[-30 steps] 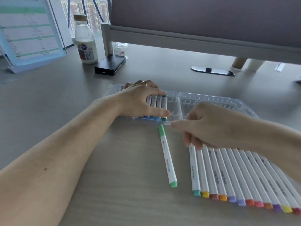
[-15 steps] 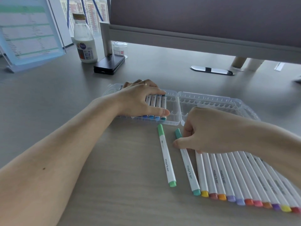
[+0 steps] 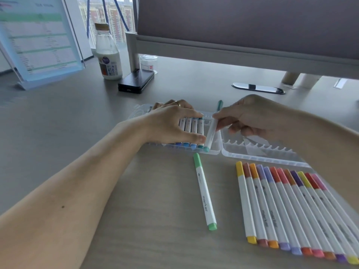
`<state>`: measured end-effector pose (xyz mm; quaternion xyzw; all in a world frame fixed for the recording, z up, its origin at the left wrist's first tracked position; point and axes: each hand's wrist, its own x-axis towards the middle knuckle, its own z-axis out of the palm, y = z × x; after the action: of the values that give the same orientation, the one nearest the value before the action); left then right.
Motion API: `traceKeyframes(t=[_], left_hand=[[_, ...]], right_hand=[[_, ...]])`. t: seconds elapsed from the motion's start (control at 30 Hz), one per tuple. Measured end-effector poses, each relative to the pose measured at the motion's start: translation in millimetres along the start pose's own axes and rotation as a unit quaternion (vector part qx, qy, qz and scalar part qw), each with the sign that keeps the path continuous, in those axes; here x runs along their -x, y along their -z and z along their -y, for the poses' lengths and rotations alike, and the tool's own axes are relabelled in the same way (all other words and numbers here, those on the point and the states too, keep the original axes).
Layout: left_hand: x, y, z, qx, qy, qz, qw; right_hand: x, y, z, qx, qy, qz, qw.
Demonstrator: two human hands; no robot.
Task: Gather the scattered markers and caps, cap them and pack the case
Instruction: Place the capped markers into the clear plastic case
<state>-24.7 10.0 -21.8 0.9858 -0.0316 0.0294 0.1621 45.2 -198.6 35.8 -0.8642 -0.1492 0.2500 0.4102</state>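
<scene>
A clear plastic marker case [image 3: 258,152] lies open on the desk. Its left half holds several capped blue-toned markers [image 3: 191,129]. My left hand [image 3: 171,123] rests on them, thumb at their near ends and fingers spread over the far ends. My right hand [image 3: 250,117] pinches a teal marker [image 3: 210,133] and holds it tilted over the slot right beside the packed ones, its near end at the case's front wall. A light green marker [image 3: 205,193] lies alone on the desk in front of the case. A row of several capped markers [image 3: 291,208] lies at the right.
At the back left stand a milk bottle [image 3: 108,55], a black box [image 3: 136,82], a small clear jar [image 3: 148,63] and a tilted document holder [image 3: 38,39]. A grey desk partition [image 3: 242,26] runs across the back. The case's right half shows bare slots.
My right hand picked the teal marker out of the row on the desk and lifted it to the case beside the packed markers. My left hand stayed on the packed markers.
</scene>
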Motion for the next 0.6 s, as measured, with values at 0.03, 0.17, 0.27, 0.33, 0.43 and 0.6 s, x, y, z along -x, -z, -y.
traceKeyframes(t=[0.03,0.17,0.27,0.33,0.43,0.6], left_hand=[[1,1,0,0.002,0.000,0.002,1.000],[5,7,5,0.008,-0.003,0.001,1.000],[4,8,3,0.001,-0.001,-0.026,1.000],[2,7,-3,0.009,-0.005,-0.048,0.999],[1,4,-8,0.035,-0.018,-0.066,0.997],[-1,-3,-5,0.011,-0.023,-0.043,0.999]], right_hand=[[-4,0,0,-0.001,-0.005,-0.003,1.000],[-13,-1,-2,0.017,-0.015,-0.018,1.000],[-19,-8,-2,0.052,-0.019,-0.029,0.998],[-23,-13,0,0.086,-0.013,-0.040,0.995],[-25,-19,4,0.144,0.002,-0.060,0.988],[-26,-19,4,0.172,0.038,-0.045,0.983]])
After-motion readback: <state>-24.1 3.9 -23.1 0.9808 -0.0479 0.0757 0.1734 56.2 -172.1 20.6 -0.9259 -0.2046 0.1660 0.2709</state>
